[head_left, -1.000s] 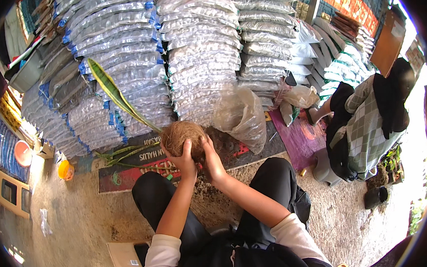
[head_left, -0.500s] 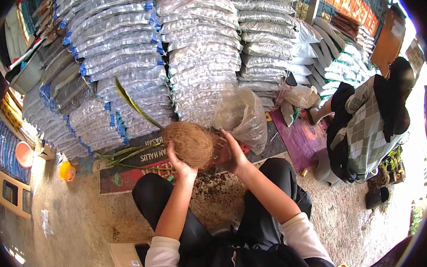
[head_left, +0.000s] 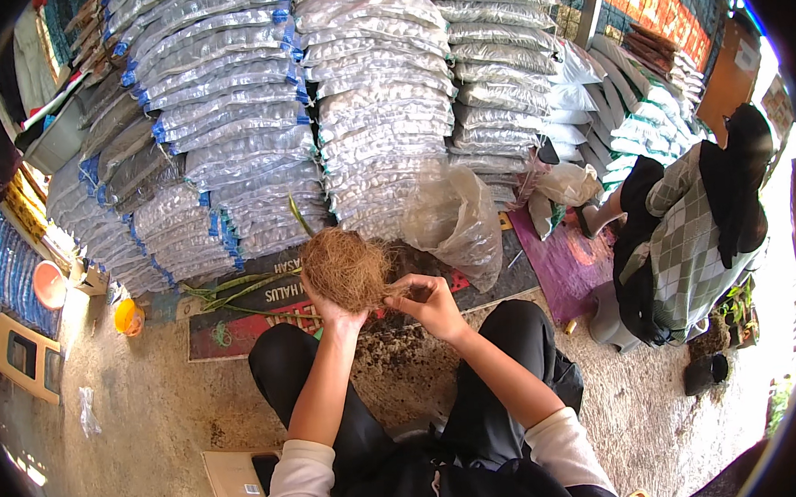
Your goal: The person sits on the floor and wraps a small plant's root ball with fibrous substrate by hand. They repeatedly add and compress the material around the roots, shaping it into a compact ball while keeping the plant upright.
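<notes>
A shaggy brown ball of coconut fibre (head_left: 349, 265) rests in my left hand (head_left: 335, 314), whose fingers curl round its left and lower side. A green leaf (head_left: 299, 215) sticks up from behind the ball's upper left. At the ball's lower right, my right hand (head_left: 436, 308) is closed in a pinch on some loose strands of its fibre. Just beyond the right hand stands a crumpled clear plastic bag (head_left: 459, 226). Several long green leaves (head_left: 232, 290) lie left of the ball on a dark printed sheet (head_left: 205, 338).
Stacked filled sacks (head_left: 379, 95) form a wall ahead. Dark crumbs of soil (head_left: 396, 362) lie between my knees. On the right, a person in a checked top (head_left: 688, 222) sits bent over beside a purple mat (head_left: 559, 275). An orange pot (head_left: 129, 317) and beige stool (head_left: 26, 358) stand left.
My right hand has gone from spread fingers beside the ball to a pinch at its lower right. The ball has turned in my left hand, and less of its leaf shows.
</notes>
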The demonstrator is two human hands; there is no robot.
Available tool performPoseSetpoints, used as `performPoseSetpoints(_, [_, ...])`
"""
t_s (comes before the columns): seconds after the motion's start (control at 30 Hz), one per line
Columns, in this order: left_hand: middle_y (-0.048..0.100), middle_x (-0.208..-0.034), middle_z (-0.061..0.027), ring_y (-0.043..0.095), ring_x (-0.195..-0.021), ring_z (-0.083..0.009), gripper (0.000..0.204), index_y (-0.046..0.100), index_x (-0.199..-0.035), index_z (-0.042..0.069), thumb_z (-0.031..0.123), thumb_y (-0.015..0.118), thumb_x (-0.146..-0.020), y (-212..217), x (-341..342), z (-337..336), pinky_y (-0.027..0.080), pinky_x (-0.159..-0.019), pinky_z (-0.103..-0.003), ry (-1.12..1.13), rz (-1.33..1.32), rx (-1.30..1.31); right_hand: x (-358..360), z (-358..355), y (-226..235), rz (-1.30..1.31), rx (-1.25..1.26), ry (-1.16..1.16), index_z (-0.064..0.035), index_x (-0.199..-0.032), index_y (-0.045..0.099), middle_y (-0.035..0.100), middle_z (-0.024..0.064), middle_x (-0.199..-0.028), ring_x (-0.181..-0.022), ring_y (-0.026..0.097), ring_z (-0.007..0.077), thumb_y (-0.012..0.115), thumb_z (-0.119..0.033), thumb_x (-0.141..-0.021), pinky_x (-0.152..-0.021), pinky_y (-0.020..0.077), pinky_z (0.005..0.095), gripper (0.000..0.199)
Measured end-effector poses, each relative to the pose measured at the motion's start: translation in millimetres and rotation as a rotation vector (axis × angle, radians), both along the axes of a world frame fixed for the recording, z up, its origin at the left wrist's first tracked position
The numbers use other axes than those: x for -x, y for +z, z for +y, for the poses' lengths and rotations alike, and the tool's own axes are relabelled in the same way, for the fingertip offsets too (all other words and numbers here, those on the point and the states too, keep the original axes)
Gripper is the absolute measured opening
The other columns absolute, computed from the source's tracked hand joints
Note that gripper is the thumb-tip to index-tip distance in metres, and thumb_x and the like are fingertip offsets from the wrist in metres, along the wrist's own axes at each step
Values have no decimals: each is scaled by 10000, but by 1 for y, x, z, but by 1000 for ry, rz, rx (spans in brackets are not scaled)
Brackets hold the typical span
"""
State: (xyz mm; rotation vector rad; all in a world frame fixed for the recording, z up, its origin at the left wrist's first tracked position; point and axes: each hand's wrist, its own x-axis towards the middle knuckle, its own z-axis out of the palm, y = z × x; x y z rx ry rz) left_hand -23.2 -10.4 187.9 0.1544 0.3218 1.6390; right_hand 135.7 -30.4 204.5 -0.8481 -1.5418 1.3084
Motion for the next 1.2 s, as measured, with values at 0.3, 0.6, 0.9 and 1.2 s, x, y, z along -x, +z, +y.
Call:
performPoseSetpoints(0.3, [541, -1155, -82, 544, -1038, -269, 656, 481, -1211, 110, 638, 390, -832, 0, 2, 4, 480, -853, -444, -171, 3, -53, -24, 2, 37, -366, -977, -351, -82, -1131, 536, 491, 131, -1200, -1079, 487, 289, 748, -237, -654, -932, 356, 452, 544])
performPoseSetpoints(0.6, [592, -1102, -103, 610, -941, -257, 589, 523, -1179, 90, 571, 355, -884, -7, -7, -2, 543, -765, -400, -265, 70, -8, 0, 17, 5, -973, -1589, -4, -177, -1343, 400, 297, -8, -1446, -1334, 263, 189, 520, -398, -819, -1021, 227, 544, 581])
performPoseSetpoints(0.9, [513, -1255, -29, 548, -1081, -230, 554, 473, -1265, 189, 568, 364, -876, 1, -21, -10, 495, -865, -417, -478, -53, -3, -3, 42, 31, -765, -1122, 71, -82, -1351, 372, 330, 131, -1411, -1299, 316, 309, 458, -488, -847, -1057, 144, 558, 653])
performPoseSetpoints(1.2, [573, -1155, -118, 602, -976, -263, 537, 489, -1219, 85, 498, 328, -917, -2, -18, -6, 504, -857, -425, -378, 77, -104, -9, 1, -8, -907, -1716, 47, -157, -1282, 489, 377, 28, -1397, -1324, 285, 213, 532, -448, -819, -1030, 167, 587, 548])
